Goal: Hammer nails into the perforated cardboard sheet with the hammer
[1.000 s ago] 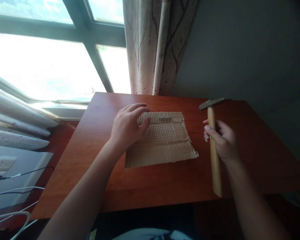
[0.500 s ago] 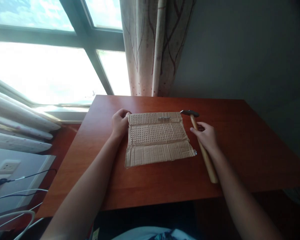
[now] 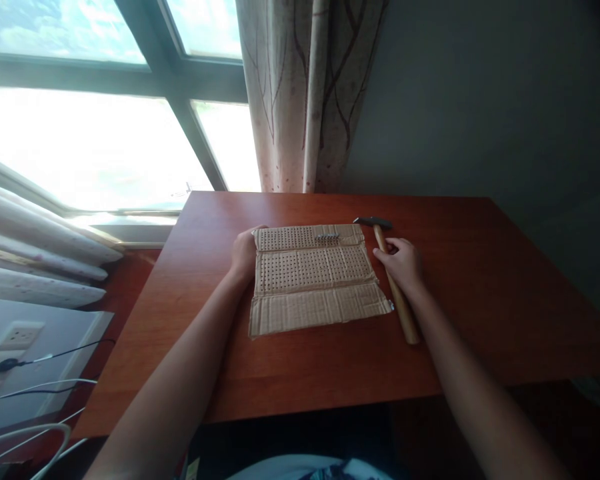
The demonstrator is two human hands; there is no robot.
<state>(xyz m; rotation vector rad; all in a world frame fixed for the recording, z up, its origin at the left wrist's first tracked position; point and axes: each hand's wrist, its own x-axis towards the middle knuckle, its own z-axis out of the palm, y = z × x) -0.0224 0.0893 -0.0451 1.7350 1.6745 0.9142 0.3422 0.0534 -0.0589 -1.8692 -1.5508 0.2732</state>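
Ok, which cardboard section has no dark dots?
The near section, lowest in view; the middle section and far section both carry rows of dots.

Blown-out window (image 3: 95, 147), dim wall (image 3: 490, 107)

The cardboard sheet (image 3: 317, 272) lies on the table (image 3: 305, 380), the hammer (image 3: 399, 300) just to its right with head toward the far edge. A row of small pieces (image 3: 327, 237) sits on the sheet's far part, right of its middle. The left hand (image 3: 244, 253) is at the sheet's left edge, the right hand (image 3: 404, 261) on the hammer's handle. Behind the table hangs a curtain (image 3: 285, 100), between window (image 3: 105, 147) and wall (image 3: 480, 100).
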